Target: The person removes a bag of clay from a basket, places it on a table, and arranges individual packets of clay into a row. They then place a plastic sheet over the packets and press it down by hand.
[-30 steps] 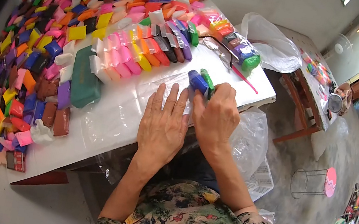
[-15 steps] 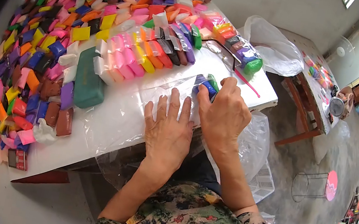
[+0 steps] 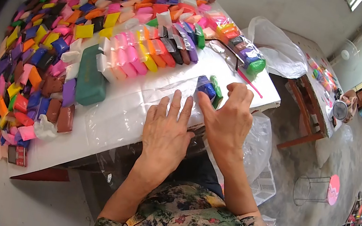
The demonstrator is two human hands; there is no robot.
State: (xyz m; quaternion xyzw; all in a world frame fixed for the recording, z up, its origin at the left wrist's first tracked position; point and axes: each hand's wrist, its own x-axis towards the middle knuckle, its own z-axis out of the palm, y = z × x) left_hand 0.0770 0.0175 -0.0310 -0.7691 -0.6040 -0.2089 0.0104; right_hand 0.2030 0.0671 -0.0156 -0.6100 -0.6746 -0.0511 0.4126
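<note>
A clear plastic bag (image 3: 119,110) is spread along the front of the white table. My left hand (image 3: 167,132) lies flat on it, palm down with fingers stretched out. Inside the bag's right end sit a blue packet (image 3: 206,86) and, beside it, a green packet (image 3: 215,92), both of what looks like soft modelling clay. Right behind my right hand (image 3: 230,121) are these two packets; its thumb is spread away from the bent fingers, thumb tip close to the blue one. Further back, rows of wrapped clay packets (image 3: 135,60) lie sorted by colour.
A large heap of coloured packets (image 3: 62,21) covers the left and back of the table. Nearby are a green case (image 3: 89,76), glasses (image 3: 223,48), a pink stick (image 3: 249,83) and a filled bag (image 3: 244,47). A pink-topped stool (image 3: 333,189) stands on the floor at right.
My right hand has drawn back slightly from the blue and green packets, its thumb and fingers parting, so more of both packets shows. My left hand has shifted slightly toward me.
</note>
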